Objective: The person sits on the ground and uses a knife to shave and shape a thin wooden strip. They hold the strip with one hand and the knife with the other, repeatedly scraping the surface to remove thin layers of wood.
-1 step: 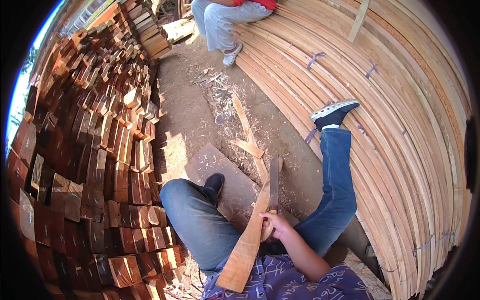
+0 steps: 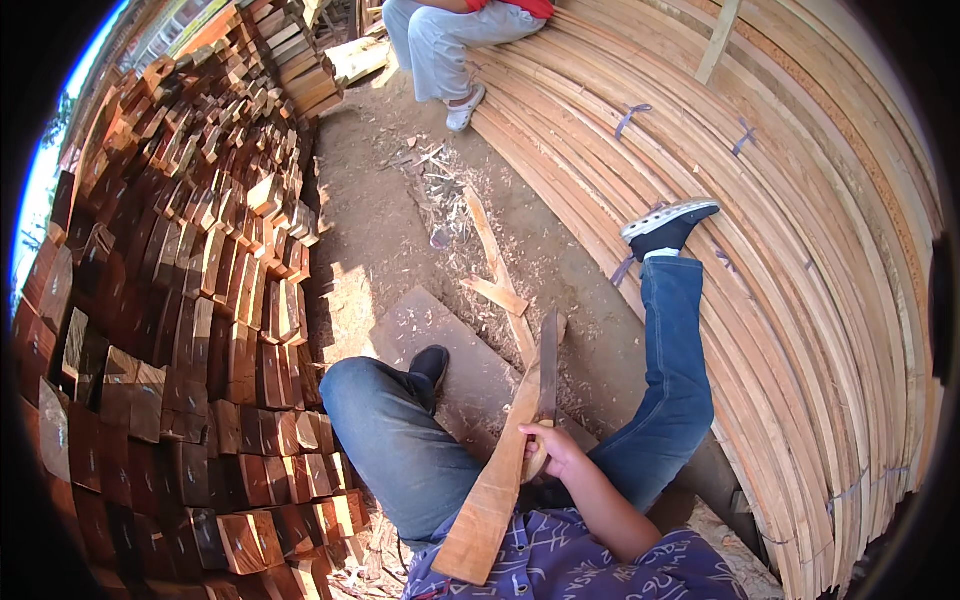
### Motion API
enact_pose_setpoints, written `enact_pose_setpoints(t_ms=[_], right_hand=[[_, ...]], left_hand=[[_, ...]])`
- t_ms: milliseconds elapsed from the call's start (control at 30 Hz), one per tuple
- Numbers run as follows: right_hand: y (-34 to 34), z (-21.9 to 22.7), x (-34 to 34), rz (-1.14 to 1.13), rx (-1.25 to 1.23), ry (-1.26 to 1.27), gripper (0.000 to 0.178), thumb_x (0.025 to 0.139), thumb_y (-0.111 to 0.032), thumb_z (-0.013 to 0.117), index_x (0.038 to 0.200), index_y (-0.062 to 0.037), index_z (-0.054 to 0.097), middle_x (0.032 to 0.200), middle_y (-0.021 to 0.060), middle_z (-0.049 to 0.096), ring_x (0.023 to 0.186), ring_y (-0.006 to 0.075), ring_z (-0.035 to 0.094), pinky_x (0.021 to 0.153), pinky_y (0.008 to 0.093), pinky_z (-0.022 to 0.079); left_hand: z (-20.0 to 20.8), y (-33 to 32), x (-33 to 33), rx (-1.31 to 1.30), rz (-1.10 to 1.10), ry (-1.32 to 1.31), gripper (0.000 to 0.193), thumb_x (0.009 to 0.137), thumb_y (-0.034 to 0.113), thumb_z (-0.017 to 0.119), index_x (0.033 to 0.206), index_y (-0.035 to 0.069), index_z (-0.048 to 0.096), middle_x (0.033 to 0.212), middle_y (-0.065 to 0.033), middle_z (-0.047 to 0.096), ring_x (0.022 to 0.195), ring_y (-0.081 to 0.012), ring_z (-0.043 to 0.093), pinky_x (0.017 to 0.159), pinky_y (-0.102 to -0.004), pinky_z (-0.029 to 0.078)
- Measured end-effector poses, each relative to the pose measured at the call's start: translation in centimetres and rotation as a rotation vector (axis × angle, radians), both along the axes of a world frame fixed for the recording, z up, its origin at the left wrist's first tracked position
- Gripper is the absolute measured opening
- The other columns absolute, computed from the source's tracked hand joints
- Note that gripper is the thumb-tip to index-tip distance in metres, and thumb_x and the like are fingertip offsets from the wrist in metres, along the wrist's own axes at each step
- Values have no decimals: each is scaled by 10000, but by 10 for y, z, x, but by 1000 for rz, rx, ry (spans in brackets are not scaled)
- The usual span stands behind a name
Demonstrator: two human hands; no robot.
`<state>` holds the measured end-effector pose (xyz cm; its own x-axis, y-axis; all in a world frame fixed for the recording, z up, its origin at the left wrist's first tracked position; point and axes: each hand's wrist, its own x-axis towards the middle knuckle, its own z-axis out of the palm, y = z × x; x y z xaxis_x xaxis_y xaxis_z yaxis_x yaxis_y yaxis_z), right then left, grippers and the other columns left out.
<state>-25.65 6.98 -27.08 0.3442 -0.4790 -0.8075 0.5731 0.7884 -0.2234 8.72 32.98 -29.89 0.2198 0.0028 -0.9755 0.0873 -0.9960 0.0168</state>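
My right hand (image 2: 556,450) is closed round the pale wooden handle (image 2: 537,462) of a long, straight, dark-bladed tool (image 2: 549,365). Its blade points away from me; whether it has teeth cannot be made out. Along the blade's left side lies a tapered wooden board (image 2: 490,500), its wide end against my shirt and its narrow end between my legs. My fingers are close to the board's right edge. My left hand is out of sight.
Stacked timber blocks (image 2: 240,350) rise on the left. Long bundled strips (image 2: 790,300) cover the right, my shoe (image 2: 668,228) resting on them. Ahead lie a flat sheet (image 2: 430,320), a narrow wood offcut (image 2: 483,225) and shavings. Another person's legs (image 2: 440,50) show at the far end.
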Motion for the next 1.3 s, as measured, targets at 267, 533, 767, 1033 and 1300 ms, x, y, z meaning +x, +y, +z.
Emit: enact_pose_setpoints(t_ms=[267,533,767,1033,1300], right_hand=[[-8,-4,-1,-9,-27,7,150,865,-157,669,793,-65,575,579,-10,429,536,149,462,546,305,421],[-11,4,-2,-27,-16,-1,123,860,-146,677,843,-65,585,592,-12,445,535,126,456,544,290,424],[-18,1,7,-66,-11,-7,122,859,-151,674,852,-84,573,607,-15,463,523,119,460,522,287,419],[-46,24,13,-214,-38,4,124,880,-186,672,866,-114,572,670,-39,497,562,85,471,538,247,428],[-50,16,8,-264,-54,-25,167,878,-181,691,851,-71,569,732,28,571,566,126,504,557,285,458]], left_hand=[[0,2,1,0,-25,-7,580,927,371,621,1369,24,480,1217,-216,618,1151,-293,586,984,-416,457],[1,9,6,8,-67,-8,635,913,404,636,1389,20,465,1255,-233,605,1171,-303,583,1009,-418,443],[54,-4,48,205,-876,-150,684,900,432,649,1407,16,452,1288,-248,593,1188,-311,580,1030,-419,431],[320,-247,-82,-1716,-1165,-514,660,777,271,807,1335,82,511,1198,-188,617,1124,-300,610,1032,-457,422],[327,-288,-129,-1732,-1785,-361,188,762,179,784,899,76,707,830,-37,703,789,-217,688,825,-431,552]])
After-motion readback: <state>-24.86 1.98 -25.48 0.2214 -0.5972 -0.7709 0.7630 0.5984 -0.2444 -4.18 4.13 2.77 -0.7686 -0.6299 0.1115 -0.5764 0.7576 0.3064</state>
